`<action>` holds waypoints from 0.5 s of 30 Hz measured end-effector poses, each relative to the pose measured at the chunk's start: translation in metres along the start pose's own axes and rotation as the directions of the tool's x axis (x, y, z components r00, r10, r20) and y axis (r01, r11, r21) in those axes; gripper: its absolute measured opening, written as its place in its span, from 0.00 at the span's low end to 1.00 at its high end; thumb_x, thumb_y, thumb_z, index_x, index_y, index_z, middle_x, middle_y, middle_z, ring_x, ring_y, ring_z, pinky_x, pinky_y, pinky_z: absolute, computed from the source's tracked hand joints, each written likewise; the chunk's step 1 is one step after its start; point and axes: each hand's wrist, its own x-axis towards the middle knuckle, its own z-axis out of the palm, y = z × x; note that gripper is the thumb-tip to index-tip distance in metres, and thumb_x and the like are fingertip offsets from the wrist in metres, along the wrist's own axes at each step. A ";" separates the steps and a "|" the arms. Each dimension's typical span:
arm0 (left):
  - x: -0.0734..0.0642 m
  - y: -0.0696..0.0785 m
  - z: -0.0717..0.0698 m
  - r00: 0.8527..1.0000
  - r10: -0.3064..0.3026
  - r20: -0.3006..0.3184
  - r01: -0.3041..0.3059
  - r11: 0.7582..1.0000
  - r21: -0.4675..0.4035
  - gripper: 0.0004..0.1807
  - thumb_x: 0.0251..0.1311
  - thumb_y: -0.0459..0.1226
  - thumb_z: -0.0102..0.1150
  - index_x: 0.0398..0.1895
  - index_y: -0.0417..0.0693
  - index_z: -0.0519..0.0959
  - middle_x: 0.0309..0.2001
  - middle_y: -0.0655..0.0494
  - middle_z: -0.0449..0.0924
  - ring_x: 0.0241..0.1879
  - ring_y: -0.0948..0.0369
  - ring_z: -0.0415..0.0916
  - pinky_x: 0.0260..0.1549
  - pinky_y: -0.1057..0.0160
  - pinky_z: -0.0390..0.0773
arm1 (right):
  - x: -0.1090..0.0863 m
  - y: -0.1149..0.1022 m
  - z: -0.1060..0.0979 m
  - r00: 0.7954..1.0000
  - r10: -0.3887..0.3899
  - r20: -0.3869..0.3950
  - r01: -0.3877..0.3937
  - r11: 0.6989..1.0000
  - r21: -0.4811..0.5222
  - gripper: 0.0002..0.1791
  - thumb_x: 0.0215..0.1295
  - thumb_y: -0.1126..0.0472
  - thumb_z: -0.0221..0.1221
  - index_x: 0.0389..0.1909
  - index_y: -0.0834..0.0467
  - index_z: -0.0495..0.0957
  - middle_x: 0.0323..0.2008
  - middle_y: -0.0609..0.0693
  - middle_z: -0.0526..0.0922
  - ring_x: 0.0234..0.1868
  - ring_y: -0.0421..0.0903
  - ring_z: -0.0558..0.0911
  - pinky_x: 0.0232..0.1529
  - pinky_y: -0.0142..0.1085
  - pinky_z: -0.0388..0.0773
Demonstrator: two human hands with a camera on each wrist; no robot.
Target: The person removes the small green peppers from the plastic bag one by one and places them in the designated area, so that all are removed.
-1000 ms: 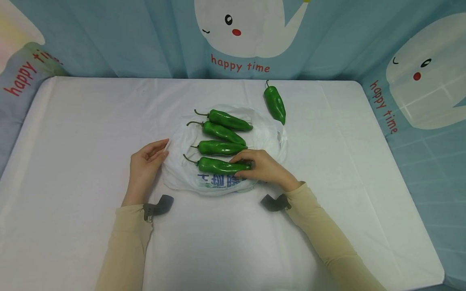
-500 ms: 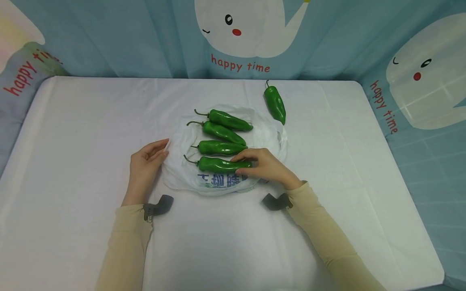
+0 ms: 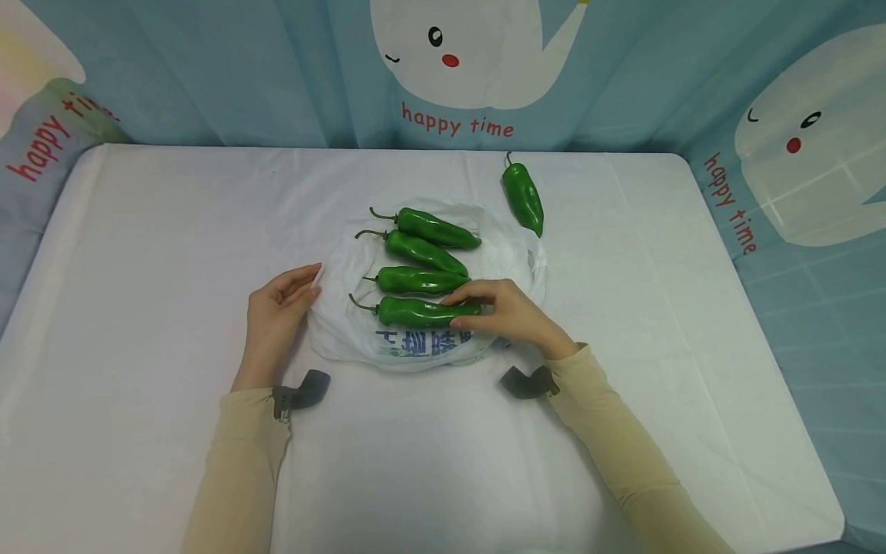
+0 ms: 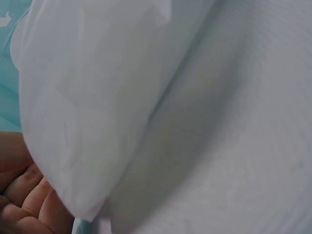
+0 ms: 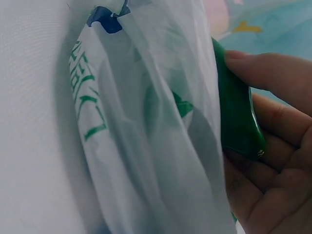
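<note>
Four-like rows aside, several green chili peppers (image 3: 415, 280) lie side by side on a white plastic bag (image 3: 346, 338) with blue print. My right hand (image 3: 508, 312) pinches the tip end of the nearest pepper (image 3: 411, 312) between thumb and fingers. In the right wrist view that pepper's tip (image 5: 241, 112) shows between the thumb and the curled fingers, partly behind the bag (image 5: 161, 146). At the bag's left edge, my left hand (image 3: 277, 315) pinches the plastic. The left wrist view shows the bag's raised side (image 4: 92, 97) in front of the curled fingers (image 4: 34, 195).
Another green pepper (image 3: 522, 198) lies apart at the back right, its tip near the bag's rim. A white cloth (image 3: 173, 231) covers the table. Behind it and at the sides hang blue curtains (image 3: 277, 69) with printed whales.
My right hand has shifted slightly away from me and to the right, and the nearest pepper's tip end has moved a little with it. The left hand stays in place.
</note>
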 end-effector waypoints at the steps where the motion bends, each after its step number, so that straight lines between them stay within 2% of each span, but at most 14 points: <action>1: 0.000 0.000 0.000 1.000 0.001 -0.001 -0.001 1.000 -0.004 0.20 0.63 0.30 0.57 0.59 0.38 0.74 0.57 0.42 0.74 0.52 0.66 0.75 0.47 0.78 0.73 | 0.000 0.000 0.000 1.000 0.000 -0.001 0.000 1.000 0.006 0.15 0.55 0.66 0.67 0.45 0.60 0.82 0.45 0.48 0.83 0.49 0.42 0.79 0.53 0.37 0.75; 15: 0.000 0.001 0.001 1.000 -0.005 -0.006 0.005 1.000 -0.007 0.20 0.62 0.30 0.57 0.58 0.38 0.74 0.57 0.42 0.74 0.51 0.67 0.75 0.47 0.78 0.73 | -0.002 0.000 -0.007 0.999 -0.006 -0.037 0.008 0.999 0.035 0.15 0.56 0.66 0.66 0.46 0.62 0.81 0.46 0.51 0.83 0.48 0.44 0.79 0.54 0.38 0.75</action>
